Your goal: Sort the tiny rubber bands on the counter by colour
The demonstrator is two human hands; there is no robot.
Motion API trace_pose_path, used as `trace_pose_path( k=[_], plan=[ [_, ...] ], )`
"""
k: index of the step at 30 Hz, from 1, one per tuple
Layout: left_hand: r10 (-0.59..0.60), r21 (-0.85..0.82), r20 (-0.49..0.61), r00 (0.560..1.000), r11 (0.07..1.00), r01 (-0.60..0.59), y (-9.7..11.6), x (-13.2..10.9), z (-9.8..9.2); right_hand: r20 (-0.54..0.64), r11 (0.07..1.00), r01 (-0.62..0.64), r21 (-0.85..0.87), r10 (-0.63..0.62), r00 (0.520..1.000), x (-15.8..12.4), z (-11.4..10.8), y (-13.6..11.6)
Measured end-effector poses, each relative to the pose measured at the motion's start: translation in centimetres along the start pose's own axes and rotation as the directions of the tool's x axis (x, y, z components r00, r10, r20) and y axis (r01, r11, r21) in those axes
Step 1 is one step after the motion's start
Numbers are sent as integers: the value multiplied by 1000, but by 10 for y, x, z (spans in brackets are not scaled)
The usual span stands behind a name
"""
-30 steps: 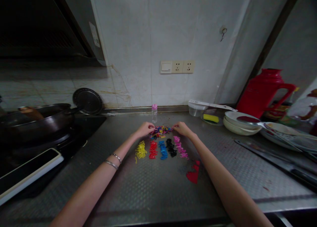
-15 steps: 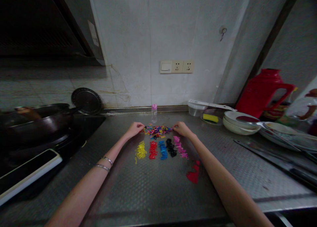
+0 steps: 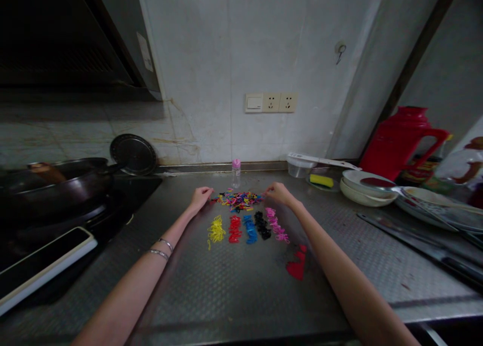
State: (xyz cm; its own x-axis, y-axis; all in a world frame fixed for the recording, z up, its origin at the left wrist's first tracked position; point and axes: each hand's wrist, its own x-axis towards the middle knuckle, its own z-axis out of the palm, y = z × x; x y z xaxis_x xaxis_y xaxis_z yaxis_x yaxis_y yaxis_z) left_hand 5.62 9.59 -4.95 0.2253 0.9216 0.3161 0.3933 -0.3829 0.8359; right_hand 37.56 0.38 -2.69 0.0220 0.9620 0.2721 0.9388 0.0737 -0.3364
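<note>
A mixed heap of small coloured rubber bands point(image 3: 239, 200) lies on the metal counter between my two hands. My left hand point(image 3: 199, 199) is just left of the heap, thumb and fingers pinched together; anything between the fingertips is too small to tell. At the heap's right edge my right hand point(image 3: 279, 193) is also closed in a pinch, its fingertips partly hidden. In front of the heap lie sorted groups: yellow bands point(image 3: 216, 229), red bands point(image 3: 234, 229), blue bands point(image 3: 249, 229), black bands point(image 3: 262, 225) and pink bands point(image 3: 276, 225).
A clear bottle with a pink cap point(image 3: 236, 174) stands behind the heap. Right are a plastic tub point(image 3: 300, 168), a yellow sponge point(image 3: 321, 181), stacked bowls point(image 3: 366, 194), a knife point(image 3: 407, 239) and a red flask point(image 3: 402, 142). Left are a wok point(image 3: 79, 185) and a phone-like device point(image 3: 45, 270).
My left hand has drawn slightly left, away from the heap's edge. My right hand stays at the right edge. The view has shifted a little.
</note>
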Motion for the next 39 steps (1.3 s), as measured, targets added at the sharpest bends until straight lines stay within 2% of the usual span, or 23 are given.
trace_pose_path(
  k=[5,10,21,27,33,36,39],
  plan=[
    [31,6,-10,999,1000,-31,-3,0,1,23,1000,-5,-1,5,1000,1,-17,-6],
    [42,25,-4,999,999,-42,-3,0,1,94,1000,-5,-12,6,996,-12,-26,-8],
    [77,54,18,997,996,-77,-3,0,1,157,1000,12,9,-13,988,-43,-23,-13],
    [71,44,17,997,996,-72,-8,2,3,153,999,-22,48,15,988,-48,-17,-7],
    [-36,0,-10,999,999,36,-8,8,2,113,995,-43,88,32,993,-54,-20,-4],
    [-32,24,9,999,999,32,-6,16,4,88,995,-48,85,41,995,-55,-21,-3],
    [8,99,84,996,995,-16,0,30,11,66,996,-32,77,27,997,-56,-22,-2]
  ],
)
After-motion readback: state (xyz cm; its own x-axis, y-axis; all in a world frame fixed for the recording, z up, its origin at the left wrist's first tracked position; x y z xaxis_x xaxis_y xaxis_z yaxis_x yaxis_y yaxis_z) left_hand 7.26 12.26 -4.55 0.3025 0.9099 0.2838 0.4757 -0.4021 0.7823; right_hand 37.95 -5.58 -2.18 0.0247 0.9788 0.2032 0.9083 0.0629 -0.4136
